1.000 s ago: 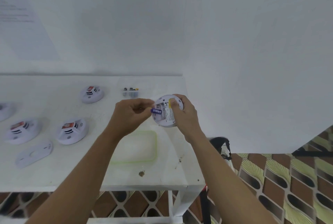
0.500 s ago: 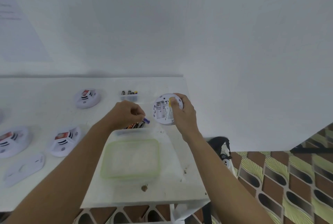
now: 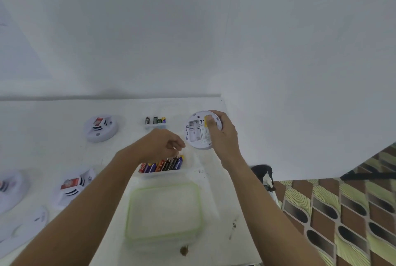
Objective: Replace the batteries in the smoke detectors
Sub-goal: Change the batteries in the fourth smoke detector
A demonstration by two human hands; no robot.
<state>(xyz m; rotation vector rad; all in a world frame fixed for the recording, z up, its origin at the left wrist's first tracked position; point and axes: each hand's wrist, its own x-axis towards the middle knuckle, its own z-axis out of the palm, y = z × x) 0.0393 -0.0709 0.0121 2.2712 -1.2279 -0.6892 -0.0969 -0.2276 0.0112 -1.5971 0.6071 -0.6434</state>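
Work is standing mid-swap on one unit. The right hand [image 3: 225, 135] is gripping a detector [image 3: 199, 130] clear of the desk [image 3: 214, 197], its back turned to the camera and the thumb pressing on its yellow label. The battery bay just left of that thumb is looking empty, so the old cells are, by my reading, already out.

The left hand [image 3: 158, 143] is hovering just left of and below the detector, apart from it. Its fingers are curling down over a row of batteries [image 3: 162, 164] lying side by side in a clear tray [image 3: 165, 174]. Whether those fingers are pinching a cell or holding nothing is too blurred to tell.

Beyond the left hand, four cells [image 3: 155, 120] are standing in a smaller holder. Between the two forearms a green-rimmed box [image 3: 165, 212] is sitting closed.

What is remaining looks like the larger share. The bay in the right hand is waiting for fresh cells, and a loose plate [image 3: 32, 220] lying left of the left forearm is probably the cover that is going back on afterwards. Three more units are lying face up to the left of the left hand: a far one [image 3: 100, 128], a near one [image 3: 72, 186] and an edge one [image 3: 8, 188]. I am judging that these are next in line, so the job is sitting at roughly its first quarter.
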